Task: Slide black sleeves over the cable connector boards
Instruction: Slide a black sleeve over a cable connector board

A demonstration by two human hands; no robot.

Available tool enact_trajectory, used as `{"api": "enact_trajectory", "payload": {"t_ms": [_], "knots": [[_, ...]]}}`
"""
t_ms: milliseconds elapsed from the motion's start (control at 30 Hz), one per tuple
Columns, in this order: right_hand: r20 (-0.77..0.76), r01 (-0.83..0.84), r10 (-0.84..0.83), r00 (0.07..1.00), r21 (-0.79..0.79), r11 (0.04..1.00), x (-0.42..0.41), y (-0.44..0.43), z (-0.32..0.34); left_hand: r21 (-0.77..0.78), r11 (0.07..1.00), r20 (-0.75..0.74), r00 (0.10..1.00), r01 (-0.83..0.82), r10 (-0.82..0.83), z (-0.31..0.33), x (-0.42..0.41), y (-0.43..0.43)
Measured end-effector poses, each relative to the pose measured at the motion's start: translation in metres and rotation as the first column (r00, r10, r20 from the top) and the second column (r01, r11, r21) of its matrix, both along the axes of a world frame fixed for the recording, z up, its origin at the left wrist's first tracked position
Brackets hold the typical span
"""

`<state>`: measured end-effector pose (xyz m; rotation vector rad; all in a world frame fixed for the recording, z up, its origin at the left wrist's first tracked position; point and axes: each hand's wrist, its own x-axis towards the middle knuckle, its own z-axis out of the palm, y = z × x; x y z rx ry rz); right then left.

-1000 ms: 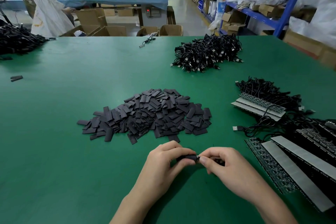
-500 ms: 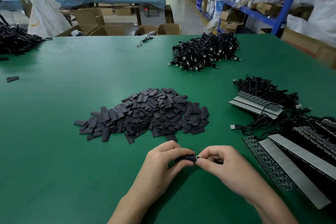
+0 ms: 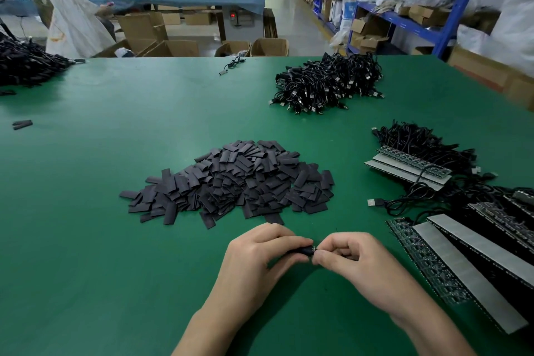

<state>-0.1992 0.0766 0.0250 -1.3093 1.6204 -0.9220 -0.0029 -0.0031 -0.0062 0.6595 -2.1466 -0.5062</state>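
My left hand (image 3: 257, 261) pinches a black sleeve (image 3: 302, 251) between thumb and fingers, low over the green table (image 3: 86, 211). My right hand (image 3: 358, 263) meets it from the right, its fingertips pinching the small connector board at the sleeve's mouth; the board itself is mostly hidden by my fingers. A large heap of flat black sleeves (image 3: 237, 182) lies just beyond my hands.
Strips of connector boards with black cables (image 3: 410, 166) lie at the right, more strips (image 3: 474, 263) nearer me. A pile of USB cables (image 3: 329, 82) sits at the back, another dark pile (image 3: 26, 66) far left. Two loose sleeves (image 3: 22, 124) lie left. People work beyond the table.
My hands have stayed together on the sleeve, with only small finger shifts. The view has tilted slightly.
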Motion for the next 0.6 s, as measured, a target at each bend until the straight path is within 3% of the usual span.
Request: {"api": "enact_trajectory", "payload": {"t_ms": [400,600], "knots": [[0.100,-0.021,0.019,0.995,0.020,1.000,0.0013,0.0007,0.0041,0.048,0.998,-0.047,0.998,0.043,-0.041,0.0013,-0.0025,0.0015],[0.121,0.039,-0.039,0.992,0.004,0.999,0.0011,0.0006,0.0060,0.169,0.986,-0.080,0.996,-0.017,0.031,0.0014,-0.0003,0.0008]]}}
